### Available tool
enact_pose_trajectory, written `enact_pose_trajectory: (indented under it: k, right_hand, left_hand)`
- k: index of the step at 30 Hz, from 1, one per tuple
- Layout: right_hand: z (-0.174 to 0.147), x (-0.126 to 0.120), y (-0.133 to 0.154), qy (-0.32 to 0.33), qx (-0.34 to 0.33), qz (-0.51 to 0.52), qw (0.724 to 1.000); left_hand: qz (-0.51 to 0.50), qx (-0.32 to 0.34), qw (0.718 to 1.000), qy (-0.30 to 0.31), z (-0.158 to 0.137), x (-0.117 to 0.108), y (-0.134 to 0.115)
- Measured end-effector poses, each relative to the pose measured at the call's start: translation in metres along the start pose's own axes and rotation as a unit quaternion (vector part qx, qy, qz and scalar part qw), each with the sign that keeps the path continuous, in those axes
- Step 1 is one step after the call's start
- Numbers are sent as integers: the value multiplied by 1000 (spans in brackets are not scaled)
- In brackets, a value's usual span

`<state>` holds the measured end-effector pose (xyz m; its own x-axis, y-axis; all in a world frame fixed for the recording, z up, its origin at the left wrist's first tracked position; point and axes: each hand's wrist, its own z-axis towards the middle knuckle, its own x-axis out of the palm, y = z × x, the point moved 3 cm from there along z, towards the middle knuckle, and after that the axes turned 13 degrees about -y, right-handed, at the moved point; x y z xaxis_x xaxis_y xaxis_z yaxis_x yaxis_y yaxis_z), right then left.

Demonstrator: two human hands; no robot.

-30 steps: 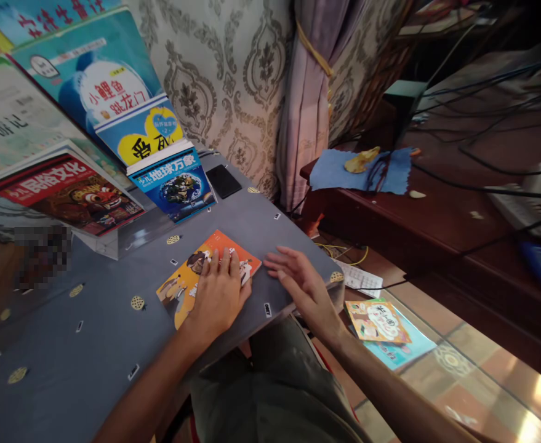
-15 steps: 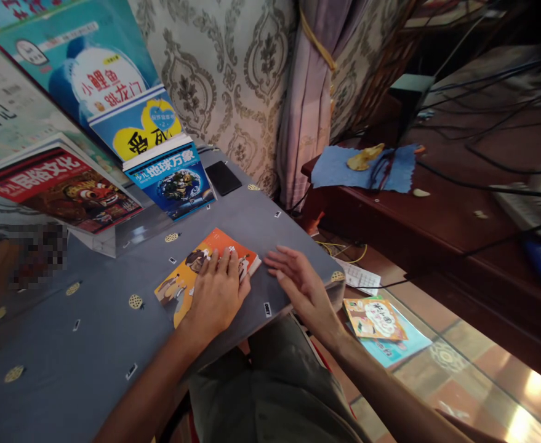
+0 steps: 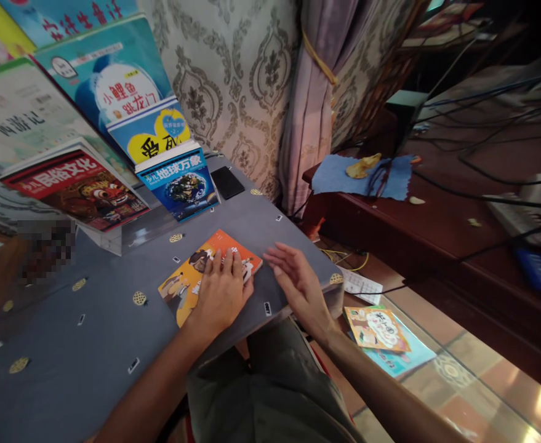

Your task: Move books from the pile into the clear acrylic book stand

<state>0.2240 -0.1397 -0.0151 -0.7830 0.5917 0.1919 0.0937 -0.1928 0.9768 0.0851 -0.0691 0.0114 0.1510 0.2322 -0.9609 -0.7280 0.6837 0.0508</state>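
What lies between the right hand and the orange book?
In the head view, only a narrow strip of grey tablecloth shows between the right hand and the orange book.

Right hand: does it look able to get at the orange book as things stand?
Probably yes. The right hand is just off the right end of the orange book, only grey tablecloth visible between. The left hand covers part of the front, likely blocking that.
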Motion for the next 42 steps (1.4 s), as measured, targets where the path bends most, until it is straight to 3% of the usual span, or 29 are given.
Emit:
enact_pose_trajectory:
  k: [6, 10, 16, 19, 23, 27, 31, 36, 42]
  right_hand:
    - [-3, 7, 8, 20, -87, -86, 992]
    - [-4, 8, -3, 26, -128, -197, 972]
    - [-5, 12, -12, 21, -188, -282, 941]
    - [-7, 13, -9, 44, -219, -317, 922]
    - [-13, 13, -5, 91, -247, -309, 914]
    - [-24, 13, -4, 96, -268, -294, 913]
    - [-36, 16, -9, 88, -257, -304, 913]
    - [-32, 22, -15, 117, -244, -313, 911]
    - [13, 38, -11, 154, -238, -314, 906]
  left_hand:
    - [9, 7, 1000, -2, -2, 1, -1]
    - [7, 12, 1000, -12, -3, 3, 0]
    - [-3, 9, 1000, -22, -6, 1, 0]
    - [-49, 11, 998, -37, -7, -4, 13]
    - [-136, 11, 989, -55, -14, -10, 50]
    - [-136, -25, 988, -62, -29, -6, 89]
    - [-142, -43, 986, -72, -45, -1, 104]
    - [-125, -66, 986, -93, -56, 1, 105]
    - [-33, -79, 992, -97, -63, -4, 88]
